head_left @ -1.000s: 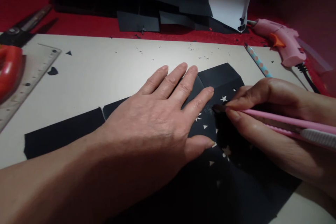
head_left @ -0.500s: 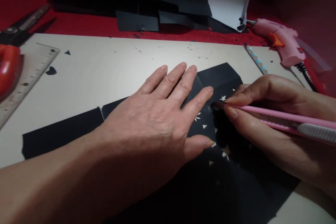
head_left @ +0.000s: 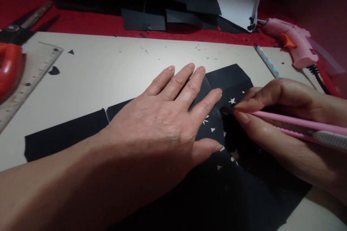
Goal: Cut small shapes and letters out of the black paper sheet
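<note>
Matte black paper (head_left: 233,79), pierced with small star and triangle cut-outs, lies flat on a smooth cream board (head_left: 108,72) on the table. The left hand (head_left: 162,122) presses it down, palm flat and fingers spread, gripping nothing. The right hand (head_left: 284,122) pinches a slim pink craft knife (head_left: 292,124) pen-fashion (tip on the paper beside the left forefinger). No writing is legible.

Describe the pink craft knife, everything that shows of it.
The pink craft knife is a slim, plastic-looking utility cutter with a pale grey slider near its rear end. It lies at a low slant, its dark tip down on the black paper near small star-shaped cutouts. The right hand grips it like a pen; its tail runs out of the picture's right edge.
</note>
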Demonstrator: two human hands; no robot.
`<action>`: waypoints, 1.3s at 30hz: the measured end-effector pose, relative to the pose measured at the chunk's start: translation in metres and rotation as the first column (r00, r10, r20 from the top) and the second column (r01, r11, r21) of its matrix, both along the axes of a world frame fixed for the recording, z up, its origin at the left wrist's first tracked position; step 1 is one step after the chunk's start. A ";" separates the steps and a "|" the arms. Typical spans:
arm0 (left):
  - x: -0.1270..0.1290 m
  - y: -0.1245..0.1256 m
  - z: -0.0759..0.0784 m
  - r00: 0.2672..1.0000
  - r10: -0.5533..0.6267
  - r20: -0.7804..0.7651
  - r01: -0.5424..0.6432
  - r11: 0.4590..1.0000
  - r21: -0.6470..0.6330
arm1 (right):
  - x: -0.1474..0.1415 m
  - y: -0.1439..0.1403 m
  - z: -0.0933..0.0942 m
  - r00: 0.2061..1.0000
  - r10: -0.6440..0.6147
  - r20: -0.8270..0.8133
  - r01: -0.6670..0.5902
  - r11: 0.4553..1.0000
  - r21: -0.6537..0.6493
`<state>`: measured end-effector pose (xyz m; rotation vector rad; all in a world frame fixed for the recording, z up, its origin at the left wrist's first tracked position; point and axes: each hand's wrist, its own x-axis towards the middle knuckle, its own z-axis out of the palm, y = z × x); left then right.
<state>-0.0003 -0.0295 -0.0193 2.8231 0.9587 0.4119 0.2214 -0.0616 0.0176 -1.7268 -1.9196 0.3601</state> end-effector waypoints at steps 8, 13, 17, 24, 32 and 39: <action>0.000 0.001 0.001 1.000 -0.001 -0.011 0.001 0.997 -0.072 | 0.000 0.001 0.006 0.999 -0.032 -0.013 0.032 0.999 -0.021; 0.000 0.000 0.001 1.000 0.016 -0.016 -0.018 0.996 -0.090 | 0.003 -0.003 0.008 1.000 -0.021 -0.006 0.021 0.998 -0.067; -0.004 0.000 -0.004 1.000 0.009 0.028 -0.007 0.998 -0.065 | 0.005 -0.004 0.005 0.997 -0.071 -0.041 0.070 0.997 -0.040; -0.003 0.001 -0.002 1.000 0.004 -0.021 -0.005 1.000 -0.029 | 0.014 0.001 0.000 0.992 -0.026 -0.120 0.018 0.998 -0.065; -0.006 0.001 -0.006 0.999 -0.029 0.015 0.029 1.000 0.005 | 0.004 0.004 0.003 0.991 -0.056 -0.121 0.046 0.996 -0.078; -0.005 0.002 -0.001 1.000 -0.020 -0.004 0.020 0.998 -0.056 | 0.004 0.004 0.003 0.993 -0.072 -0.091 0.065 0.995 -0.080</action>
